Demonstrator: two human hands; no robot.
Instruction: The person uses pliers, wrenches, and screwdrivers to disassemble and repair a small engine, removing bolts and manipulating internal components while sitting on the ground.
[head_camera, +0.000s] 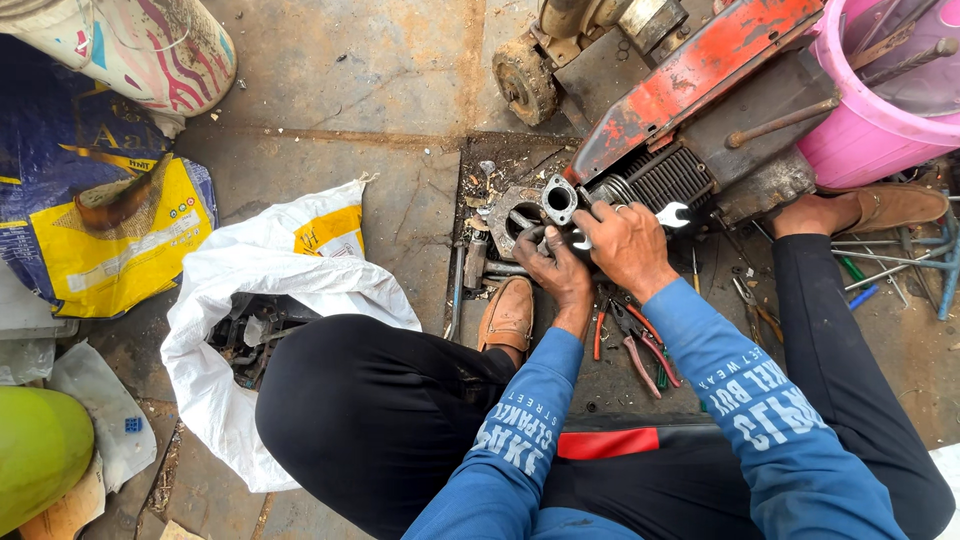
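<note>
While you sit on the concrete floor (400, 70), your right hand (628, 245) is clenched around a silver spanner (668, 214), and your left hand (556, 270) grips a second spanner (527, 220) just beside it. Both press at the small flanged metal part (558, 199) on the finned engine block (665, 180), at about one o'clock from your knees. At nine o'clock lies a blue and yellow printed sack (90, 220); at eleven stands a white drum with pink stripes (150, 45). An open white woven bag (270, 290) with a yellow label patch sits at ten, holding dark parts. A pink bucket (870, 130) stands at two o'clock. Red-handled pliers (635, 345) lie near your wrists. The floor is stained, cracked and gritty.
</note>
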